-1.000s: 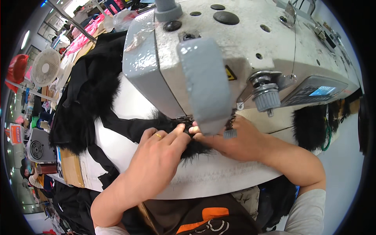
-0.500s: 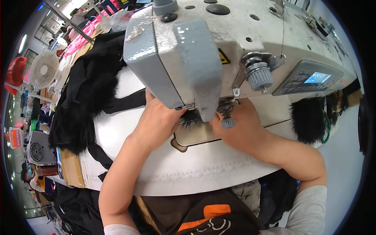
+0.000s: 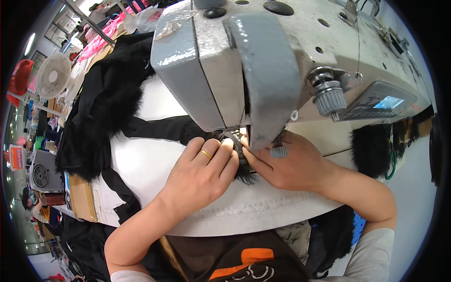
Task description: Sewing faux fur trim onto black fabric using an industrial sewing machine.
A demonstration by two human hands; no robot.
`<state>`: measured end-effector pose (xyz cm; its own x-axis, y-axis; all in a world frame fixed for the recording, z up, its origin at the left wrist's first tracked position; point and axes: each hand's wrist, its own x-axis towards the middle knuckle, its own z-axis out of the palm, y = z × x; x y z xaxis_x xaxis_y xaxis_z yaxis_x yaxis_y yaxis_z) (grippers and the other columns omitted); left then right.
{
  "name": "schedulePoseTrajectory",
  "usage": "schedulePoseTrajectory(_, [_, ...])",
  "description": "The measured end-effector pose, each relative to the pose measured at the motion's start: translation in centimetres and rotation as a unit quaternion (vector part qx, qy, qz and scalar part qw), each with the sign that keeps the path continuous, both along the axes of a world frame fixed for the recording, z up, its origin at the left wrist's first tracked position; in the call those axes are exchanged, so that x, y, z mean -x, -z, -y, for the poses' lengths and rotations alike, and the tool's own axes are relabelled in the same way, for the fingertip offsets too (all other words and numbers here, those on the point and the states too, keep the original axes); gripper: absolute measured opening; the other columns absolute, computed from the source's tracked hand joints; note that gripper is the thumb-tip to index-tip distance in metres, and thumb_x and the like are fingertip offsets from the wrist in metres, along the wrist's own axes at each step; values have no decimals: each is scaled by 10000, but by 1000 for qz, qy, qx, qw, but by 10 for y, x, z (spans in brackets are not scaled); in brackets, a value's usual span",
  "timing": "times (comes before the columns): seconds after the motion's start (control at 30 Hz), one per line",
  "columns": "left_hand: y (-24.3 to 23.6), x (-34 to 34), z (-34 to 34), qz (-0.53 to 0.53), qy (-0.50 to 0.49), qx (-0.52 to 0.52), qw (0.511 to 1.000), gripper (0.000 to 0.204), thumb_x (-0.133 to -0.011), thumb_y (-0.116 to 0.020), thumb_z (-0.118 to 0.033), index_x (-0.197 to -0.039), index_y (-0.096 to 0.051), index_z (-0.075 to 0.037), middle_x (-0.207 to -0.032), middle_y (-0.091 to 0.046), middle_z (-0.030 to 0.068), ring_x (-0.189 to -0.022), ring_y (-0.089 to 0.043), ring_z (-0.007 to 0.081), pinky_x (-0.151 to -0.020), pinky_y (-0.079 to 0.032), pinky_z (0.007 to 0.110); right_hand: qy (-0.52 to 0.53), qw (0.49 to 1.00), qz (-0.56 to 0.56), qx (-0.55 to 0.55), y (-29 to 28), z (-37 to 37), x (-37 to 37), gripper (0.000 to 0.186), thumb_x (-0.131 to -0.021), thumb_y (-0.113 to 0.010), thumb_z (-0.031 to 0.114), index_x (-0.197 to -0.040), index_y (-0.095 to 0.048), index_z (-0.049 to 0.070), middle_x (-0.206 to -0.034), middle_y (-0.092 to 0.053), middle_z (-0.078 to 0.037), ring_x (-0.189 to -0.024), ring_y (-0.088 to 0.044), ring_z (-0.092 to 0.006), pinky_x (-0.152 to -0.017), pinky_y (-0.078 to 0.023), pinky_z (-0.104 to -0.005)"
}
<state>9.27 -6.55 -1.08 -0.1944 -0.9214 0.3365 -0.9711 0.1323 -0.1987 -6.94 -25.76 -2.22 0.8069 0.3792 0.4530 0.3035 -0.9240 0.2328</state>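
Observation:
A sewing machine [image 3: 221, 89] stands before me, its grey cover plate [image 3: 272, 80] partly hiding the needle area. Just in front of the needle, my left hand [image 3: 204, 171], with a gold ring on one finger, has its fingers bent and pressed together on black fabric with a furry edge [image 3: 245, 176]. My right hand [image 3: 291, 162] pinches the right side of that same piece, its fingertips partly behind the cover plate. From the piece a black fabric strip [image 3: 162, 129] runs left across the white table [image 3: 141, 162].
A black garment with fur [image 3: 103, 103] lies heaped on the table's left. At the right are a black fur piece [image 3: 370, 148] and green-handled scissors [image 3: 392, 162]. Further left stand a white fan [image 3: 53, 77] and a cardboard piece [image 3: 82, 197]. Dark cloth [image 3: 329, 235] hangs below the table edge.
Both hands have come slightly toward me from beneath the machine head. More of the furry black piece shows between them, and the strip is drawn further right. My view has shifted slightly.

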Motion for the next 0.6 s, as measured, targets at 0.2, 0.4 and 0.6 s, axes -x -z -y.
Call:
schedulePoseTrajectory(0.2, [-1,-4,3,-22,-30,-3,999,196,-824,-672,-127,-996,-673,-34,-982,-652,83,-978,-626,257,-956,-500,419,65,995,15,-72,6,-7,2,149,-780,-714,220,-871,-742,105,-1002,-716,-105,-1059,-649,-279,-842,-542,-361])
schedulePoseTrajectory(0.4, [4,-34,10,-83,-37,-93,992,192,-847,-691,-117,-1034,-693,-72,-909,-671,33,-956,-670,276,-1019,-470,510,177,980,-8,-92,8,-28,2,216,-738,-709,195,-870,-752,30,-1018,-710,-136,-1076,-624,-311,-923,-550,-429])
schedulePoseTrajectory(0.6, [-2,-17,4,-74,-15,-29,997,308,-848,-683,-115,-1134,-727,-10,-1091,-661,84,-1091,-647,290,-1044,-478,514,119,990,-36,-63,8,-12,8,278,-724,-703,188,-939,-759,22,-1013,-706,-113,-1090,-616,-321,-990,-546,-430])
